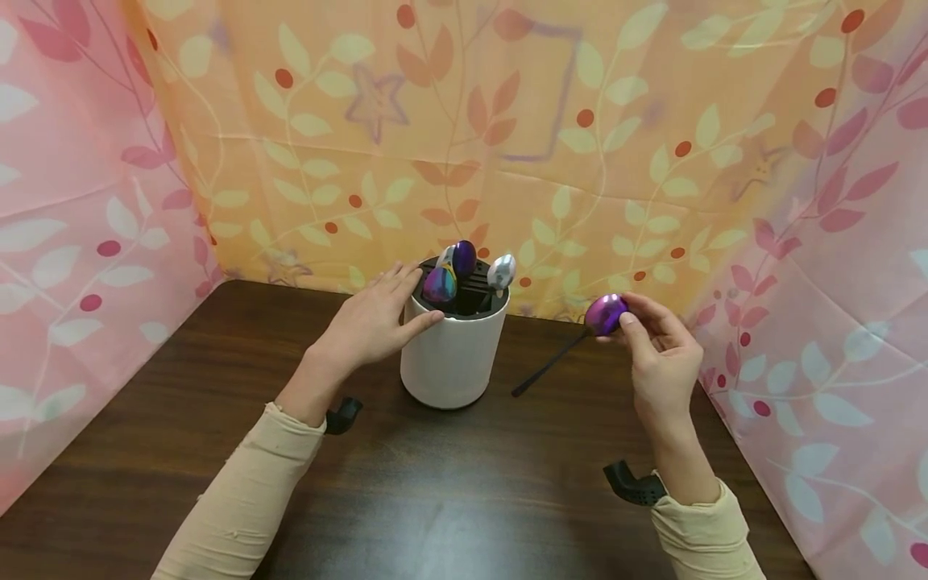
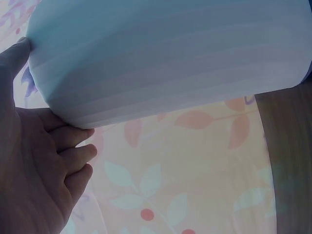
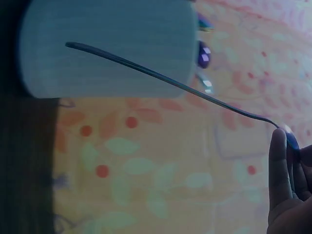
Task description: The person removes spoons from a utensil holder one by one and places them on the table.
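Note:
A purple spoon [image 1: 605, 314] is pinched by its bowl between the thumb and fingers of my right hand [image 1: 663, 366], to the right of the holder. Its long thin handle [image 3: 161, 76] slants down toward the left, apart from the white holder. My left hand [image 1: 370, 318] rests against the left rim of the white cylindrical utensil holder [image 1: 453, 362], fingers fairly straight and thumb at the front edge. In the left wrist view, the fingertips [image 2: 87, 134] touch the holder's side. Standing in its black slotted top are a rainbow-coloured spoon [image 1: 438, 284], a dark purple spoon [image 1: 464, 259] and a silver spoon [image 1: 502, 272].
The holder stands on a dark brown wooden table [image 1: 435, 499], near the back edge. Patterned cloth [image 1: 464, 121] hangs behind it, and pink leaf-patterned cloth [image 1: 834, 322] lines both sides. A black wrist mount [image 1: 634, 483] is worn on each arm.

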`<state>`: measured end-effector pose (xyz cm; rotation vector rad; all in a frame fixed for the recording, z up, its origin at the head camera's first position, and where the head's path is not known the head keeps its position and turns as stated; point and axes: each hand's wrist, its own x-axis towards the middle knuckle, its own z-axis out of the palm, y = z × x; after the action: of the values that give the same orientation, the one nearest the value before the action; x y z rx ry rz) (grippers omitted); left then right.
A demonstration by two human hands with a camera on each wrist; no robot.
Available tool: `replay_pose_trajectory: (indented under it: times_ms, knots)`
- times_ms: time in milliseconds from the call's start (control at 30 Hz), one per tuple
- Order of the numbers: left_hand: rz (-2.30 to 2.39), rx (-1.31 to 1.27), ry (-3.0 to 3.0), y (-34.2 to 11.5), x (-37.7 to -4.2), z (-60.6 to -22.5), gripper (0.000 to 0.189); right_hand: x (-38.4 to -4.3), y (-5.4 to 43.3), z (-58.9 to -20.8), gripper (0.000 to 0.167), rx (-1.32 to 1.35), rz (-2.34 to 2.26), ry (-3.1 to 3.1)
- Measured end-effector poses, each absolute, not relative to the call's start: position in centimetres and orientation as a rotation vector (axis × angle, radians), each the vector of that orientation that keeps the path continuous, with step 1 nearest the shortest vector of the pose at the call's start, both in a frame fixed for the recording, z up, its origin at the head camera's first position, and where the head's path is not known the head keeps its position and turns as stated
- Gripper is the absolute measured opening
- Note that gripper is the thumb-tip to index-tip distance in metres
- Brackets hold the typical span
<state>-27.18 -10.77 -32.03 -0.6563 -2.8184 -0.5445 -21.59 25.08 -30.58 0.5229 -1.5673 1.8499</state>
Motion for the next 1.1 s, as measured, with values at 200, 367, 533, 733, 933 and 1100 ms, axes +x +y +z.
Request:
replay_pose_trajectory:
  times_ms: [200,367,533,733,933,1100]
  knots:
    - [-0.540,-0.650,-2.820,-10.8,-27.1,-32.0,0.095,-23.1,25.1,-33.5,0.027,0.413,1.929,-1.819]
    - [-0.532,-0.658,-2.823,-10.9,-27.2,-32.1,0.096,-24.5,24.9,-35.3,0.031,0.339,1.973,-2.002]
    - [-0.524,-0.668,-2.816,-10.8,-27.2,-32.1,0.095,-25.9,24.7,-36.8,0.033,0.295,2.032,-2.148]
    - [-0.516,-0.664,-2.824,-10.8,-27.2,-32.1,0.096,-27.4,24.3,-38.1,0.033,0.260,2.075,-2.261]
    - [-0.524,-0.653,-2.831,-10.7,-27.1,-32.1,0.096,-29.1,24.0,-39.4,0.036,0.248,2.147,-2.310]
    - [-0.515,-0.652,-2.833,-10.8,-27.1,-32.1,0.096,-30.3,23.9,-40.9,0.038,0.207,2.177,-2.386]
